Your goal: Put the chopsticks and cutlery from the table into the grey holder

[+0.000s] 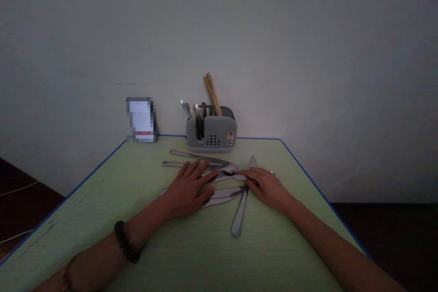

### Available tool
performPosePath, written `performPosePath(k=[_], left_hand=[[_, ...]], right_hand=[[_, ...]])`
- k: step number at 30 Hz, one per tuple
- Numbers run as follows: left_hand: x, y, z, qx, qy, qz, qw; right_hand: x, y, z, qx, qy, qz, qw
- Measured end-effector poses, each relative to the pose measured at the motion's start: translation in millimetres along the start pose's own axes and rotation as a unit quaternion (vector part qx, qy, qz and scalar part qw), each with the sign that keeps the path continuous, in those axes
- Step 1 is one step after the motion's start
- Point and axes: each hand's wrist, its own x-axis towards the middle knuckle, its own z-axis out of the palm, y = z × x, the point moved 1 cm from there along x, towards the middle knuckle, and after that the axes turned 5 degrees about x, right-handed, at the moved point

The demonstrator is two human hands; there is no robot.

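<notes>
A: Hands?
B: Left hand (186, 194), centre of frame: palm down, fingers spread wide, laid over loose metal cutlery (224, 195). Not closed round any piece that I can see.
A: Right hand?
B: Right hand (268, 185), just right of centre. Palm down, fingers stretched towards the left, over the cutlery's right end. Cannot tell from here whether it grips a piece.
A: The cutlery itself?
B: Mid-frame on the green table (273, 251), mostly lying crosswise. Spoon (231, 168) between the hands. One long utensil (240, 216) slants, its lower end below the right hand, its upper part passing by the fingers.
A: Behind?
B: Grey holder (221, 130), upper centre, upright, more utensils inside; chopsticks (212, 94) lean out of its top. Left of it, a lit screen (143, 121), blurred.
A: Wrists?
B: Dark beaded bracelet (126, 242) on the left, lower left of frame.
</notes>
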Motion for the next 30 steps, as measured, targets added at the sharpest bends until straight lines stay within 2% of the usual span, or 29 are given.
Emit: performPosePath(k=[3,7,9,12,15,20,24,28,30], left_hand=[[0,1,0.9,0.001,0.013,-0.008,1.0],[1,2,0.9,-0.013,0.034,-0.011,0.999],[1,2,0.1,-0.023,0.048,-0.004,0.999],[1,2,-1.8,-0.035,0.069,0.003,0.997],[1,3,-3.5,-0.049,0.085,0.014,0.995],[2,5,-3.8,-0.088,0.122,0.01,0.989],[3,4,-2.9,-0.128,0.15,0.007,0.98],[5,2,-2.7,-0.165,0.154,0.023,0.974],[5,1,-3.4,-0.174,0.154,0.032,0.972]], right_hand=[[0,1,1,-0.017,0.03,-0.031,0.999],[1,1,-3,-0.092,0.144,-0.074,0.983],[0,-1,-5,-0.094,0.17,-0.09,0.977],[-4,-8,-6,-0.023,0.187,-0.1,0.977],[-5,-15,-3,0.093,0.223,-0.084,0.967],[1,-20,1,0.273,0.173,-0.056,0.945],[2,-22,-3,0.356,0.114,-0.006,0.927],[-1,-22,-5,0.427,0.033,0.037,0.903],[-1,-19,-5,0.454,0.015,0.05,0.889]])
